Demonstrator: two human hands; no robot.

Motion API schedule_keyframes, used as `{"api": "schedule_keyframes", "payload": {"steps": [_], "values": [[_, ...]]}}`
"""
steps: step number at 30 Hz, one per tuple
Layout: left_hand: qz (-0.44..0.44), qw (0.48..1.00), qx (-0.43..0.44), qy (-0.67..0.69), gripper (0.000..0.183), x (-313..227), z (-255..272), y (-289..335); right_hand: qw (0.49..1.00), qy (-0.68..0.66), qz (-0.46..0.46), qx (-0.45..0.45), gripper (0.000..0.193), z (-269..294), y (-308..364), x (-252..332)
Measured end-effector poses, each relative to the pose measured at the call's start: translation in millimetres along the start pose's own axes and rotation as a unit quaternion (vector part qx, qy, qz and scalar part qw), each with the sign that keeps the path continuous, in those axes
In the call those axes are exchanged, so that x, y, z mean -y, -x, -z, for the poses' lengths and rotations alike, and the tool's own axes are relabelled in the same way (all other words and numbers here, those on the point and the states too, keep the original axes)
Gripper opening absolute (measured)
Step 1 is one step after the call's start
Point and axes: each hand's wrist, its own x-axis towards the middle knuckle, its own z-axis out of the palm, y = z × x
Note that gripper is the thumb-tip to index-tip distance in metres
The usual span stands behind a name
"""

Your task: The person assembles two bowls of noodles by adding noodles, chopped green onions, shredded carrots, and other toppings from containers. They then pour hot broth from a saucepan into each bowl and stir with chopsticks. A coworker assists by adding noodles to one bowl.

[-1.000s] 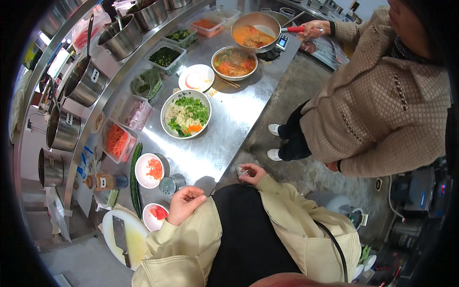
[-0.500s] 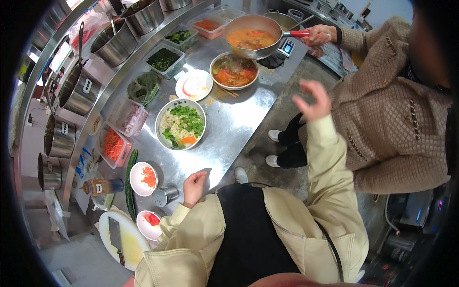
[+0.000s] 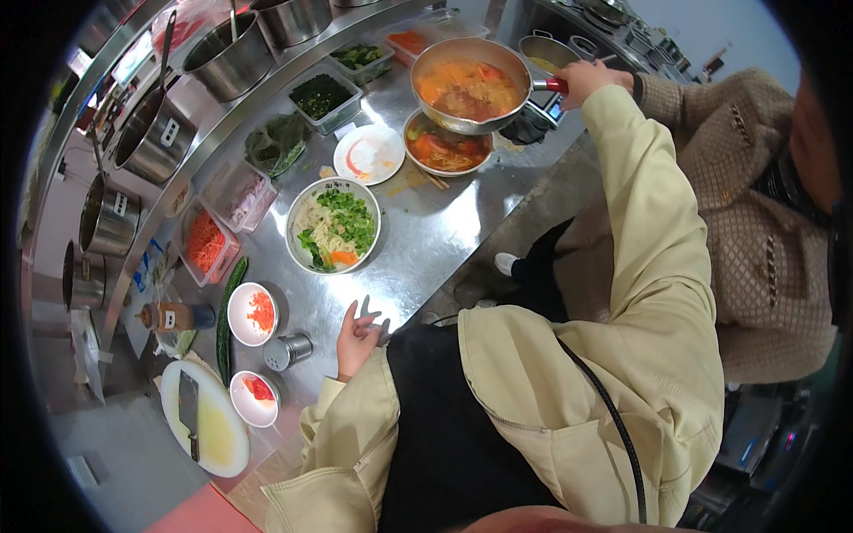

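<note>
Red and slick-looking, the handle point(image 3: 553, 85) sits under our right hand point(image 3: 589, 83), whose fingers seem curled closed over its outer end; how tightly they press, we cannot tell. From those fingers the pan point(image 3: 458, 124) reaches out leftward, a round metal bowl-shape with a pale interior, full of orange broth with soft chunks. We likely hold it by the handle to stay off the hot metal, and fairly level so the liquid keeps inside. A co-worker point(image 3: 742, 204) in nubbly checked knit stands just beyond our right fingers; whether that person also grips the handle is hidden.

Below the pan, and partly covered by it, is a soup bowl point(image 3: 451, 172), with smooth wooden chopsticks point(image 3: 431, 176) and a glossy white plate point(image 3: 382, 153) nearer our left fingers.

Our left hand point(image 3: 357, 338) hangs at the edge of the brushed steel counter point(image 3: 422, 244), fingers loosely spread, holding nothing, perhaps just for balance. Past its fingertips sits a round bowl point(image 3: 298, 213) of stringy noodles and chopped greens. Left of those fingers are a ridged metal shaker point(image 3: 286, 352) and a bumpy cucumber point(image 3: 229, 320), probably kept there within easy reach.
</note>
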Motion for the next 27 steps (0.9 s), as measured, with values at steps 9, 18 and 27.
{"api": "schedule_keyframes", "payload": {"steps": [9, 18, 27], "values": [[0.017, 0.999, -0.002, 0.038, 0.064, -9.3, -13.3, -8.0, 0.993, -0.012, 0.116, 0.029, 0.030, -11.7, -15.9, 41.5], [0.009, 0.998, -0.022, 0.053, 0.060, -17.1, -19.1, 8.3, 0.980, -0.047, 0.192, 0.037, 0.030, 25.2, 8.6, 97.3], [0.013, 0.991, -0.079, 0.108, 0.060, -14.3, -1.1, 37.8, 0.973, -0.086, 0.206, 0.052, 0.035, 70.1, 32.2, 151.3]]}}
